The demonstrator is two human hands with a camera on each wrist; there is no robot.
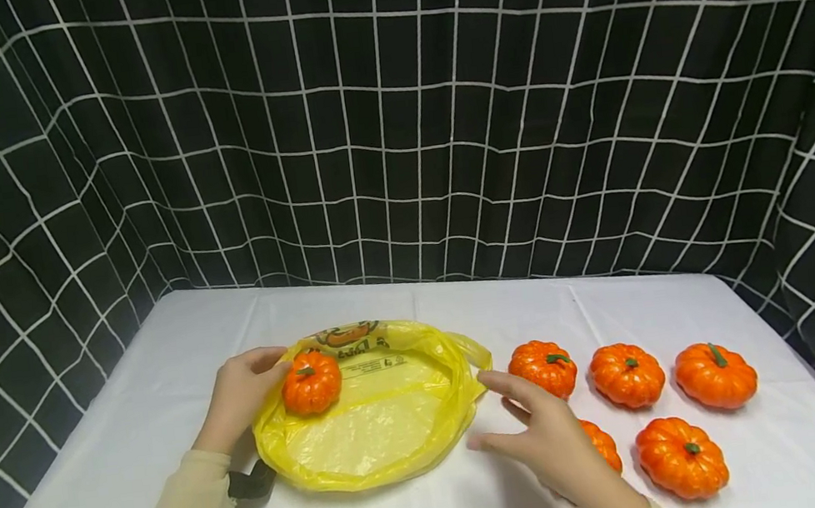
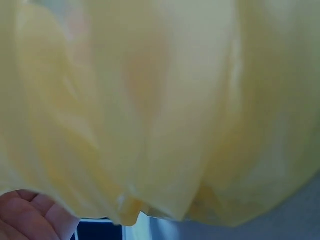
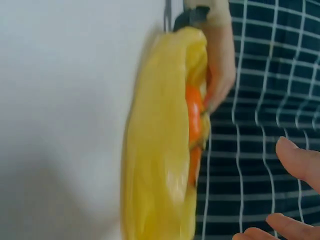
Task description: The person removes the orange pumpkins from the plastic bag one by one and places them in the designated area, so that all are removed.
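A yellow plastic bag (image 1: pixel 371 468) lies on the table with its wide mouth facing up. One small orange pumpkin (image 1: pixel 312 382) with a green stem sits inside, against the left of the mouth. My left hand (image 1: pixel 242 390) grips the bag's left rim right beside that pumpkin. In the left wrist view the bag fills most of the picture, and only some fingers (image 2: pixel 30 220) show below it. My right hand (image 1: pixel 541 431) hovers off the bag's right side, thumb and fingers spread apart, holding nothing. The right wrist view shows the bag side-on, with orange in its mouth.
Several more pumpkins (image 1: pixel 681 457) stand in loose rows on the right of the white-covered table (image 1: pixel 183 338). One pumpkin (image 1: pixel 601 443) is partly hidden behind my right hand. A black curtain (image 1: pixel 422 118) with white grid lines surrounds the table at the back and sides.
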